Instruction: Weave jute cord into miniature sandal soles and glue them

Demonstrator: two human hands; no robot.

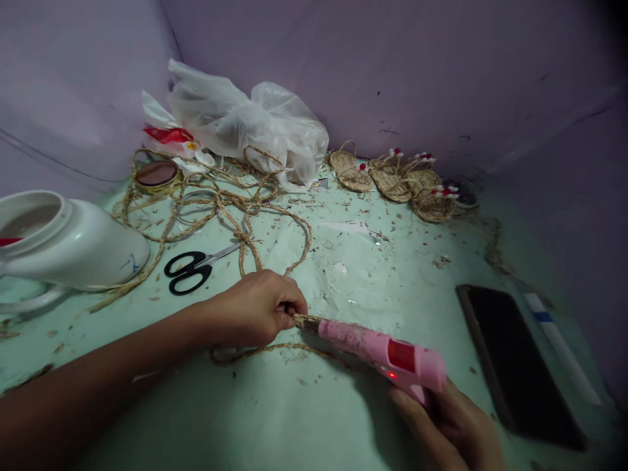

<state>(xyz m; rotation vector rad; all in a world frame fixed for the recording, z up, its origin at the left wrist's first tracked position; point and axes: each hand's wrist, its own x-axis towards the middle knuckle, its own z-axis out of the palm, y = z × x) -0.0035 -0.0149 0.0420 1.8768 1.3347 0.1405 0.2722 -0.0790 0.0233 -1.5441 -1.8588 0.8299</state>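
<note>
My left hand [260, 307] is closed in a pinch on the end of a braided straw rope [245, 245] near the middle of the pale green table [294, 418]. My right hand [451, 425] grips a pink glue gun [387, 356] low on the right. Its nozzle touches the rope end right at my left fingertips. The rope runs back from there in loose loops towards the far left.
Black-handled scissors [189, 269] lie left of my left hand. A white jar [69, 239] lies on its side at far left. A plastic bag [250, 124] and several small woven straw sandals [392, 180] sit at the back. A dark phone [515, 363] lies at right.
</note>
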